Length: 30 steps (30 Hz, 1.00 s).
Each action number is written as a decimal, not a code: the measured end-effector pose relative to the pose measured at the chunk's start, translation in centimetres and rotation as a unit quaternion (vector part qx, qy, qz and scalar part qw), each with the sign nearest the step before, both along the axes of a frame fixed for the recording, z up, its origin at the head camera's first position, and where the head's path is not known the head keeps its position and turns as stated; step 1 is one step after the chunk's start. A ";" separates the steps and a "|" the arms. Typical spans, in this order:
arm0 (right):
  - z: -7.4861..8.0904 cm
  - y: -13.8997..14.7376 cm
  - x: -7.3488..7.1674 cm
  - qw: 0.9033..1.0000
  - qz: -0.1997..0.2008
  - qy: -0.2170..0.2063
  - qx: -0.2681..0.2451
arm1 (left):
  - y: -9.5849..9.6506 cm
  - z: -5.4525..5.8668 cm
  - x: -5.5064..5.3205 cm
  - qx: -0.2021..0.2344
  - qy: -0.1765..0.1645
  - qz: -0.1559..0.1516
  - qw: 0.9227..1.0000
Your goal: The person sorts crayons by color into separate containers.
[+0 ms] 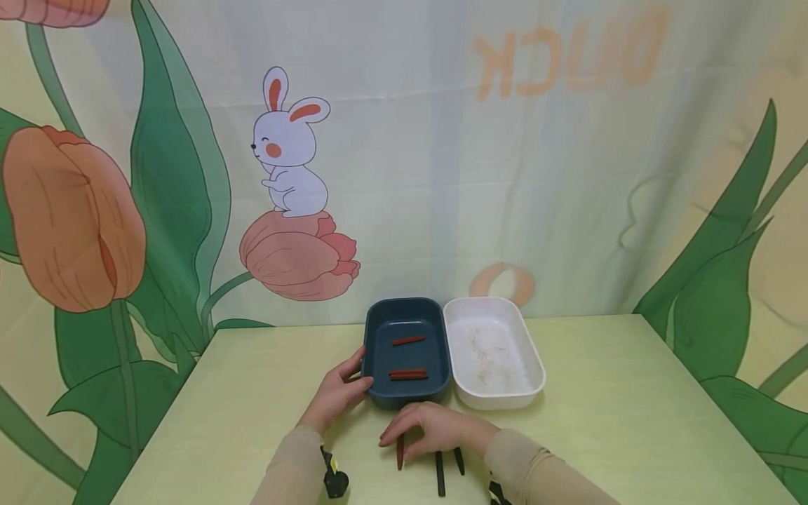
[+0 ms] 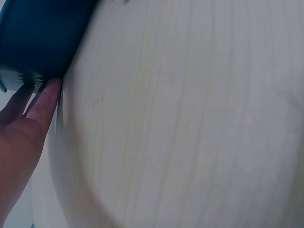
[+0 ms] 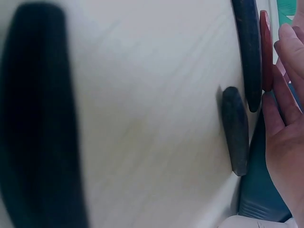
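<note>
In the head view my left hand (image 1: 341,393) touches the left outer wall of a dark blue tray (image 1: 409,401); the left wrist view shows fingers (image 2: 45,102) against that wall. Inside the tray lie a single red-brown stick (image 1: 408,341) and a close group of red-brown sticks (image 1: 408,374). In front of it my right hand (image 1: 438,426) hovers low over the table, thumb and fingers spread either side of another red-brown stick (image 1: 400,456). A firm hold on it does not show. Two dark tapered sticks (image 1: 440,477) (image 1: 459,463) lie beside it, partly covered by the hand.
A white tray (image 1: 530,401) with brownish crumbs stands against the blue tray's right side. Both are on a pale yellow table (image 1: 631,407), near a printed curtain (image 1: 410,175) at the back. A blurred dark shape (image 3: 40,118) fills the left of the right wrist view.
</note>
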State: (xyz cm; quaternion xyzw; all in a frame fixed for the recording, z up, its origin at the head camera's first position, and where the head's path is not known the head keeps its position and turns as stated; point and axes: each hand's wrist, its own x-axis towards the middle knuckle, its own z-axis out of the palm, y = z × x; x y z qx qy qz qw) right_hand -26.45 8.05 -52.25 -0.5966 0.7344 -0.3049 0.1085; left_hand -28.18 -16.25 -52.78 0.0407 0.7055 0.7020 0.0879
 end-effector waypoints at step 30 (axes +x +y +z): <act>-0.1 -0.8 1.0 1.000 0.020 -0.017 0.010 | 0.1 -0.1 -0.1 0.000 0.003 0.007 1.000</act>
